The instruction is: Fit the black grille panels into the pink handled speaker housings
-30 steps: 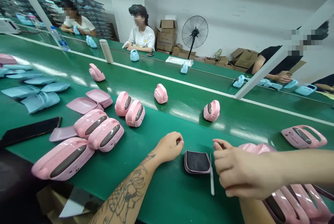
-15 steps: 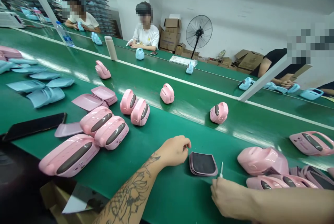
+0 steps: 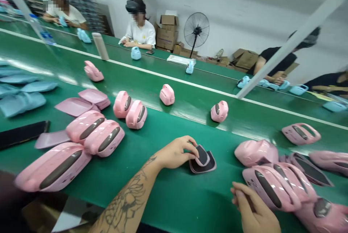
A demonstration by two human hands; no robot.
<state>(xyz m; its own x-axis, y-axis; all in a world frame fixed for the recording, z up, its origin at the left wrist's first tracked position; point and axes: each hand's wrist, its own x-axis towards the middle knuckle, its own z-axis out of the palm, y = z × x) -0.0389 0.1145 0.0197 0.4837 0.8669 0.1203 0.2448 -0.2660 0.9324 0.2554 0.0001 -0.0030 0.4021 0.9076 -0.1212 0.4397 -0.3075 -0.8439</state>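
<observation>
My left hand [image 3: 178, 155] pinches the edge of a dark pad with a pinkish rim [image 3: 202, 156], lifted at a tilt. Under it lies another dark pink-rimmed pad [image 3: 203, 168], flat on the green table. Whether more are stacked beneath I cannot tell. At the lower right, my right hand [image 3: 255, 207] is closed with curled fingers, apart from the pads; what it holds, if anything, is hidden. Close by on its right sits a pink handled plastic case with a dark window [image 3: 268, 187], among several like it.
Several pink cases [image 3: 104, 137] and pink curved panels [image 3: 77, 107] are grouped at left, near blue panels [image 3: 23, 99] and a black phone-like slab [image 3: 24, 134]. Single pink cases [image 3: 166, 94] stand along the middle. A slanted white post [image 3: 261, 71] rises at right. Co-workers sit across the table.
My left hand has moved onto the stack and raised the top pad's edge. The right hand has shifted; the thin white stick that poked from it is no longer visible. The view has shifted.
</observation>
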